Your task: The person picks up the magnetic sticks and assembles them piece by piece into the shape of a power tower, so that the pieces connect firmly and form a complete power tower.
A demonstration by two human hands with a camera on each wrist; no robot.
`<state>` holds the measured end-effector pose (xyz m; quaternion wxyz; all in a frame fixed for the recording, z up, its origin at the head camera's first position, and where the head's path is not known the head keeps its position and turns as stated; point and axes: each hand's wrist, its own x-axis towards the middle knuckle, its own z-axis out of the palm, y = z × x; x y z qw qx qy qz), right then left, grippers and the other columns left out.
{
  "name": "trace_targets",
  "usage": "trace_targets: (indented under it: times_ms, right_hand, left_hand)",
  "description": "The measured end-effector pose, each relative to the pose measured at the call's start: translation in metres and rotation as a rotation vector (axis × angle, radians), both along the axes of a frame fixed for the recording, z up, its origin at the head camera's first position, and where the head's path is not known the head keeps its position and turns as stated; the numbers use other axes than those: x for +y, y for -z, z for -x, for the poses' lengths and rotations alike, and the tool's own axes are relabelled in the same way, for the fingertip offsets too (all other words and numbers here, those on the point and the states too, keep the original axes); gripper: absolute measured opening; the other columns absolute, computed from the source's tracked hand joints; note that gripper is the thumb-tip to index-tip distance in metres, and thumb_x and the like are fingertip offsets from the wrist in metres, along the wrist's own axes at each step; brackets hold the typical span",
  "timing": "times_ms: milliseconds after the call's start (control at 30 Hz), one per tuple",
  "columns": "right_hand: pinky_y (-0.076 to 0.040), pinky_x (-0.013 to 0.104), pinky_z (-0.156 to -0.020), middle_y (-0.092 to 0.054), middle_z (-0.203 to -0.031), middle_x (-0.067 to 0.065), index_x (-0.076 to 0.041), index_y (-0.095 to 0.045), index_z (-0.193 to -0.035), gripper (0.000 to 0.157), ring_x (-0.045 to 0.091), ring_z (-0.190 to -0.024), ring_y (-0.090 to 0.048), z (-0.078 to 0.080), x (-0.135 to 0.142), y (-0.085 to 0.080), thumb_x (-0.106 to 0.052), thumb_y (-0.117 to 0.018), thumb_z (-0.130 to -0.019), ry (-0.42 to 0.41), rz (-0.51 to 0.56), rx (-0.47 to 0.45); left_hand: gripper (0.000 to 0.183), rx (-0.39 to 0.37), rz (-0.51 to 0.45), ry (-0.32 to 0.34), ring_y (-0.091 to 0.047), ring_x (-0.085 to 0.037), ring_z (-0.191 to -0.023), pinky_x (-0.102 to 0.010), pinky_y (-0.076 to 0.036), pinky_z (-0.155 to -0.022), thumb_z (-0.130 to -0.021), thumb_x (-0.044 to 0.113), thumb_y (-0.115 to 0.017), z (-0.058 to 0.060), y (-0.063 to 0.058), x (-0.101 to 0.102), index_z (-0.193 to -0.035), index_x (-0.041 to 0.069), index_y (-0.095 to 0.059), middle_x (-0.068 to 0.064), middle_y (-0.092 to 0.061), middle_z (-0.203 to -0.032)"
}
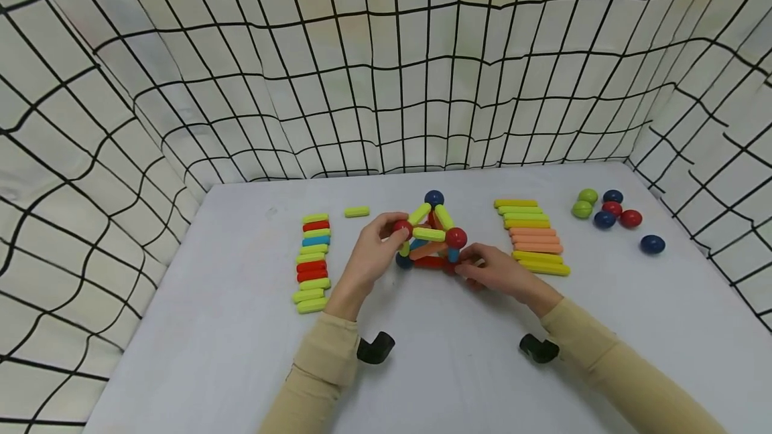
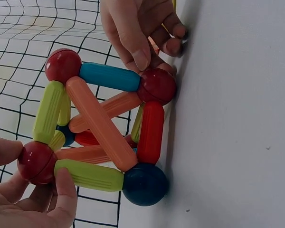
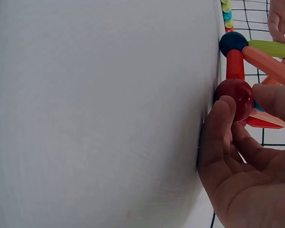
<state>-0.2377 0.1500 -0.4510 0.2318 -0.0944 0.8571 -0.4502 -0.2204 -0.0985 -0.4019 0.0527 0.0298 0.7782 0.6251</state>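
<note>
A box-shaped frame of toy building rods and balls stands on the white table, with a salmon rod [image 2: 102,123] slanting across its near face. My left hand [image 1: 376,246] pinches the red ball [image 2: 36,163] at its upper left corner between thumb and fingers. Low on the right, my right hand [image 1: 494,270] grips another red ball [image 3: 237,97], thumb on one side and fingertips on the other. A dark blue ball [image 2: 145,184] forms the lower left corner, joined to that ball by a short red rod [image 2: 151,133]. A third red ball [image 1: 456,238] tops the right side, above a blue rod [image 2: 109,77].
Short rods [image 1: 313,265] lie in a column to the left, with a lone yellow-green rod [image 1: 356,211] behind. Longer rods [image 1: 537,240] are lined up to the right. Several loose balls [image 1: 630,218] sit farther right. Black netting [image 1: 386,72] over white cloth surrounds the table.
</note>
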Motion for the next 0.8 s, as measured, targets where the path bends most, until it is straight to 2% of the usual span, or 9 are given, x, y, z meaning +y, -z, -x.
trace_targets:
  times_ms: [233,367,467,600,700,800]
  right_hand:
    - [-0.053,0.03,-0.069,-0.06,-0.098,0.008,-0.004,-0.055,-0.122,0.04,0.021,-0.078,-0.059,0.002,-0.005,0.003,-0.032,-0.064,-0.094,0.018,-0.012,0.007]
    - [-0.053,0.03,-0.067,-0.06,-0.097,0.008,-0.005,-0.056,-0.121,0.039,0.021,-0.076,-0.058,0.003,-0.006,0.005,-0.032,-0.064,-0.095,0.018,-0.025,0.025]
    - [-0.053,0.03,-0.067,-0.06,-0.098,0.008,-0.005,-0.055,-0.122,0.04,0.021,-0.077,-0.058,0.003,-0.006,0.005,-0.032,-0.064,-0.095,0.023,-0.026,0.033]
    - [-0.053,0.03,-0.066,-0.06,-0.099,0.007,-0.005,-0.055,-0.123,0.042,0.02,-0.076,-0.058,0.003,-0.006,0.006,-0.034,-0.064,-0.095,0.037,-0.035,0.036]
    - [-0.052,0.029,-0.066,-0.061,-0.098,0.007,-0.005,-0.055,-0.123,0.043,0.02,-0.075,-0.058,0.002,-0.006,0.007,-0.035,-0.065,-0.094,0.044,-0.042,0.034]
    - [-0.052,0.029,-0.066,-0.06,-0.099,0.007,-0.005,-0.055,-0.123,0.043,0.02,-0.074,-0.058,0.002,-0.007,0.007,-0.035,-0.065,-0.094,0.045,-0.046,0.036]
  left_hand:
    - [0.033,-0.057,-0.104,0.038,-0.057,-0.027,-0.113,-0.042,-0.048,-0.098,-0.104,0.021,-0.048,0.013,0.001,-0.011,-0.131,0.005,-0.056,-0.013,-0.057,-0.126]
    - [0.03,-0.076,-0.084,0.05,-0.057,-0.027,-0.113,-0.041,-0.049,-0.098,-0.104,0.02,-0.047,0.019,0.0,-0.014,-0.128,0.004,-0.058,-0.012,-0.057,-0.127]
    - [0.028,-0.034,0.027,0.009,-0.058,-0.025,-0.111,-0.038,-0.05,-0.096,-0.104,0.019,-0.046,0.029,0.0,-0.017,-0.124,0.006,-0.061,-0.01,-0.06,-0.123]
    - [0.029,0.039,0.287,-0.107,-0.055,-0.025,-0.109,-0.037,-0.048,-0.09,-0.103,0.015,-0.045,0.053,0.003,-0.029,-0.124,0.009,-0.064,-0.01,-0.061,-0.124]
    - [0.035,0.018,0.427,-0.151,-0.052,-0.028,-0.105,-0.037,-0.048,-0.083,-0.099,0.008,-0.043,0.07,0.008,-0.038,-0.129,0.009,-0.062,-0.013,-0.055,-0.135]
    - [0.04,-0.029,0.542,-0.137,-0.051,-0.032,-0.112,-0.038,-0.047,-0.087,-0.097,0.002,-0.043,0.08,0.013,-0.042,-0.133,0.006,-0.059,-0.017,-0.05,-0.142]
